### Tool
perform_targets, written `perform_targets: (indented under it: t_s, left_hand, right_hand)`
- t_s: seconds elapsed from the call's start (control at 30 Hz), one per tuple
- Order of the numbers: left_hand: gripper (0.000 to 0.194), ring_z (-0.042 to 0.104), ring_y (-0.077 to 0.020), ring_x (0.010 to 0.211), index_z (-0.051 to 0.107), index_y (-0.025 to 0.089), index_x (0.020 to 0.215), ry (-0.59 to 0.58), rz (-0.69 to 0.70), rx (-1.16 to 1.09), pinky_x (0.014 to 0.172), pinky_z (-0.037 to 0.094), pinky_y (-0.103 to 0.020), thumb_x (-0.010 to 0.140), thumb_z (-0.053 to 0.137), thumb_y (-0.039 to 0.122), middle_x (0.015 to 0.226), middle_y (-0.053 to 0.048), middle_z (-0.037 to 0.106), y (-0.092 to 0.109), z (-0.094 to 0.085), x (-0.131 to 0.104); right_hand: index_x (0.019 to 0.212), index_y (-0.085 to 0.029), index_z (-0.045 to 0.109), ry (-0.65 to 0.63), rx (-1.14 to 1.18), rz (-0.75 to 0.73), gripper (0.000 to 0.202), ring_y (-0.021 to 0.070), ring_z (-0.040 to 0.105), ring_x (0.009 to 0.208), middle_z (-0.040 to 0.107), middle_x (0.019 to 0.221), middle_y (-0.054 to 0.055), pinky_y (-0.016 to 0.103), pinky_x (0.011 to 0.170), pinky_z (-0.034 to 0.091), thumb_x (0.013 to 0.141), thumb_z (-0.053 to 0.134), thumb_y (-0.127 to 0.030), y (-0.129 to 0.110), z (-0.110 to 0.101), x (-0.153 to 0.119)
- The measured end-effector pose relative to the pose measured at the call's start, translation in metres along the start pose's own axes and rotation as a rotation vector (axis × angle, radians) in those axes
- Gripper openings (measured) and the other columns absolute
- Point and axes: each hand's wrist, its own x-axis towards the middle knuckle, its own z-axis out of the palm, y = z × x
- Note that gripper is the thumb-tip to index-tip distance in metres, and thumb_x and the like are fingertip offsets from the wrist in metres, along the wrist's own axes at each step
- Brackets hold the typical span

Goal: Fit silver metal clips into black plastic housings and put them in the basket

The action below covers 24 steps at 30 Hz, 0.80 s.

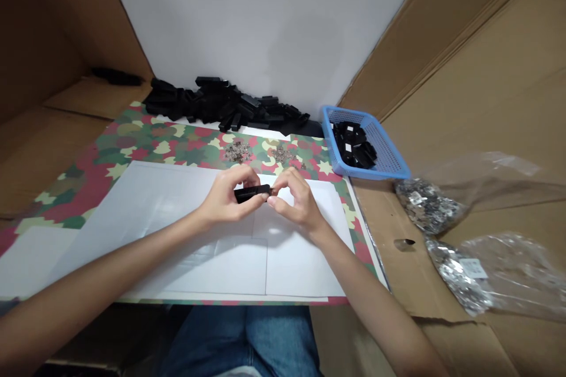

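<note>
Above the white sheets (177, 259), my left hand (232, 194) grips a black elongated piece (251, 192) between thumb and fingers. The piece lies roughly level, its right end facing my other hand. My right hand (295, 197) is closed in a pinch at that right end; whatever its fingertips hold is too small to name. Just beyond my hands, two small piles of metal parts, a left pile (237, 152) and a right pile (283, 155), lie on the patterned table cover.
A heap of black pieces (216, 103) lies along the back wall. The blue basket (391, 156) at the back right holds more black pieces. Two clear bags of metal parts, an upper one (427, 206) and a lower one (460, 277), rest on cardboard at the right.
</note>
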Motion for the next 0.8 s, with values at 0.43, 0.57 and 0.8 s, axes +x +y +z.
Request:
perform_targets:
  t_s: [0.43, 0.57, 0.8]
  left_hand:
    - [0.031, 0.045, -0.0122, 0.054, 0.058, 0.016, 0.058, -0.392, -0.672, -0.502, 0.05, 0.032, -0.025, 0.071, 0.065, 0.043, 0.058, 0.001, 0.049, -0.019, -0.005, 0.008]
    - [0.029, 0.052, -0.0151, 0.067, 0.061, 0.016, 0.069, -0.39, -0.598, -0.562, 0.059, 0.038, -0.026, 0.073, 0.063, 0.045, 0.069, -0.001, 0.056, -0.015, -0.007, 0.009]
    - [0.018, 0.046, -0.0105, 0.056, 0.058, 0.016, 0.062, -0.297, -0.472, -0.401, 0.054, 0.034, -0.024, 0.07, 0.064, 0.032, 0.06, 0.002, 0.052, -0.014, -0.013, 0.014]
  right_hand:
    - [0.095, -0.023, 0.053, -0.428, 0.212, 0.379, 0.027, 0.0171, 0.055, 0.079, 0.056, 0.084, -0.001, 0.031, 0.072, 0.041, 0.079, 0.066, -0.039, 0.005, -0.015, 0.006]
    - [0.081, -0.022, 0.051, -0.29, 0.223, 0.417, 0.022, 0.0152, 0.052, 0.07, 0.054, 0.074, -0.002, 0.03, 0.068, 0.039, 0.079, 0.063, -0.04, 0.008, -0.007, 0.004]
    - [0.101, -0.024, 0.049, -0.388, -0.047, 0.291, 0.031, 0.0196, 0.055, 0.085, 0.056, 0.093, 0.003, 0.032, 0.069, 0.043, 0.079, 0.065, -0.039, 0.007, -0.025, 0.004]
